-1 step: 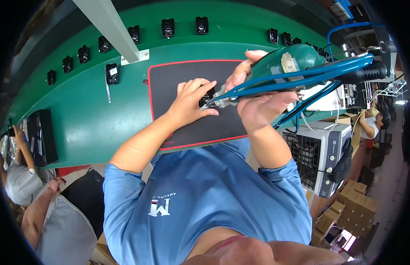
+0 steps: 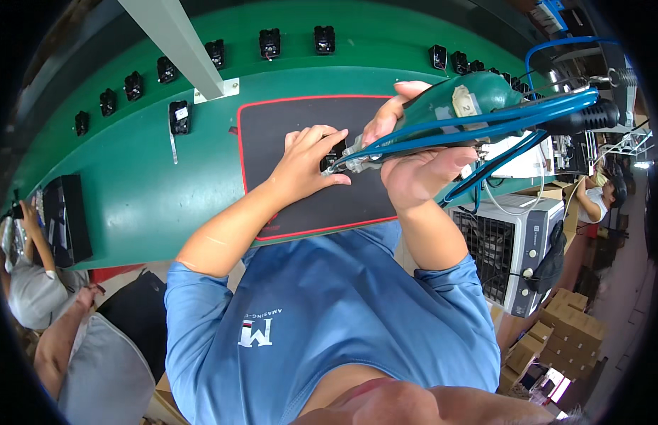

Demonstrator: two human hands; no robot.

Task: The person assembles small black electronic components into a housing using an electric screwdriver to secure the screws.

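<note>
My right hand [image 2: 417, 177] is wrapped round a green electric screwdriver [image 2: 437, 100], its thumb standing off to the near side. Blue air hoses [image 2: 478, 129] run along the tool to its clear front end. That tip comes down on a small black housing [image 2: 334, 153] lying on the dark mat [image 2: 301, 205] with a red border. Fingers of my left hand [image 2: 304, 161] grip the housing from the left, thumb close to the screwdriver tip. Much of the housing is hidden under my hand, and the exact contact point cannot be made out.
Several black housings, one [image 2: 269, 44] among them, stand along the green bench's [image 2: 145, 205] back. Another housing [image 2: 179, 118] lies left of the mat, near a metal post [image 2: 180, 49]. A spring [image 2: 621, 76] hangs at right above an air cooler [image 2: 506, 248]. Other people sit left and right.
</note>
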